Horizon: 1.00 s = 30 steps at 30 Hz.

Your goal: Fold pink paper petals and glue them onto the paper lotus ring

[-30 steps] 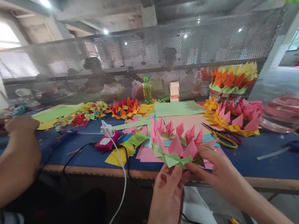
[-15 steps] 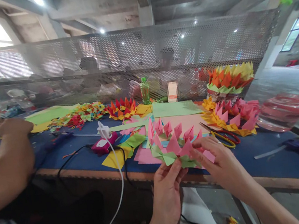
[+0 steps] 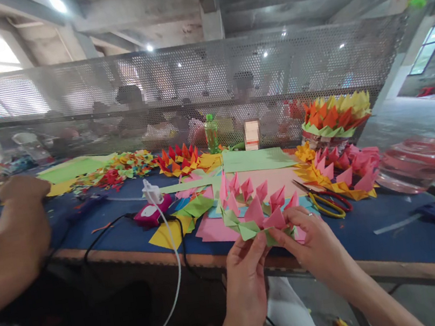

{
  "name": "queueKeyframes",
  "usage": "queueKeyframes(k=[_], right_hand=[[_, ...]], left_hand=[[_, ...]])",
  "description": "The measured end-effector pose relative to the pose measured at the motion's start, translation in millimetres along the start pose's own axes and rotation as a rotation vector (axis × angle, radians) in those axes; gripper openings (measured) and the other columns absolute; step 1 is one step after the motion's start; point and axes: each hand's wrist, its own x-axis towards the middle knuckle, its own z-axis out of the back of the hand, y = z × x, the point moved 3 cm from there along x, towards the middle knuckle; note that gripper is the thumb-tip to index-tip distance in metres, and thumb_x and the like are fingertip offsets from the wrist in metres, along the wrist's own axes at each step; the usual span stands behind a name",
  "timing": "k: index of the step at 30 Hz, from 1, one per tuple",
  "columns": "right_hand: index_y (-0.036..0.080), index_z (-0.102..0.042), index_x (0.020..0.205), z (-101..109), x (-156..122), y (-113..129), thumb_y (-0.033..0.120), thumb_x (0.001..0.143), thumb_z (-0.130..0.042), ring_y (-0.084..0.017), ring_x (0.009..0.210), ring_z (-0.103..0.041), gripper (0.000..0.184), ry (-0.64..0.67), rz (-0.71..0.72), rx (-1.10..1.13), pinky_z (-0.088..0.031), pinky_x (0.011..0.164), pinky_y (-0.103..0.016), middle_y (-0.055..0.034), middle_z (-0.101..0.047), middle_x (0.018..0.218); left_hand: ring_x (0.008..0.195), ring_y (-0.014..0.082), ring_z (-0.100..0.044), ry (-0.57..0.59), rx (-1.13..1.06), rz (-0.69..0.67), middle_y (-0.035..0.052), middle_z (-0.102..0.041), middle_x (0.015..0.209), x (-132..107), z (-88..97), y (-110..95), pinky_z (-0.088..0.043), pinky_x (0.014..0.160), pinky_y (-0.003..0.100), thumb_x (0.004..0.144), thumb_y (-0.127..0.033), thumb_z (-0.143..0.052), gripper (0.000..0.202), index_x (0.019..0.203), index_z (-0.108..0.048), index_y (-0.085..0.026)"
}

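You held the paper flower (image 3: pixel 255 209), a ring of pink points on green folded bases, just above the near edge of the worktop (image 3: pixel 376 240). The fingers of your left hand (image 3: pixel 245 273) were pinched on its green underside, and those of your right hand (image 3: pixel 316 249) were closed on its right end. The ring looked to be only slotted together, so a slack pinch could have let a piece slide out, and a hard squeeze could have crushed the points. Being held over the edge, a loose piece would likely have dropped to the floor. The scissors (image 3: pixel 327 202) lay near your right hand. The loose coloured sheets (image 3: pixel 214 227) lay under the flower. A white cable (image 3: pixel 172 257) hung over the edge to your left, where a sweep of the arm could have snagged it. A co-worker's arm (image 3: pixel 15 231) rested further left, well apart.
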Motion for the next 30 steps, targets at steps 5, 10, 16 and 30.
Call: queueKeyframes(k=[5, 10, 16, 30], right_hand=[[0.022, -0.067, 0.082, -1.6, 0.8, 1.0, 0.034, 0.096, -0.062, -0.020, 0.083, -0.064, 0.019, 0.005, 0.002, 0.006, -0.047, 0.074, -0.032, -0.0014, -0.069, 0.082], [0.023, -0.066, 0.082, -3.7, -0.7, 2.5, 0.034, 0.098, -0.060, -0.020, 0.084, -0.064, 0.022, 0.000, 0.016, 0.009, -0.046, 0.076, -0.033, -0.0015, -0.070, 0.083], [0.022, -0.062, 0.078, -7.4, -2.8, -0.3, 0.034, 0.098, -0.060, -0.022, 0.084, -0.060, 0.024, -0.019, 0.039, -0.011, -0.042, 0.077, -0.036, -0.0031, -0.068, 0.083], [0.024, -0.062, 0.105, 6.0, 0.0, 1.0, 0.043, 0.102, -0.052, -0.020, 0.092, -0.062, 0.022, -0.063, -0.082, 0.061, -0.045, 0.079, -0.032, -0.0026, -0.069, 0.101]], left_hand=[[0.084, 0.0131, -0.074, 0.016, -0.001, 0.011, 0.0055, -0.080, 0.091, 0.0, -1.6, -0.1, -0.058, 0.082, 0.021, 0.057, -0.018, -0.098, 0.034, 0.085, -0.080, -0.015], [0.082, 0.0136, -0.074, 0.023, 0.005, -0.005, 0.0045, -0.080, 0.088, 0.7, -5.8, -2.9, -0.058, 0.080, 0.021, 0.055, -0.018, -0.099, 0.039, 0.089, -0.079, -0.017], [0.093, 0.0184, -0.075, 0.030, 0.022, -0.044, 0.0043, -0.079, 0.092, 3.3, -7.0, -2.9, -0.057, 0.085, 0.023, 0.057, -0.016, -0.097, 0.044, 0.096, -0.078, -0.017], [0.085, 0.0143, -0.073, -0.026, -0.014, -0.033, 0.0043, -0.079, 0.089, 7.1, 0.4, -1.2, -0.058, 0.081, 0.021, 0.053, -0.018, -0.099, 0.039, 0.087, -0.079, -0.016]])
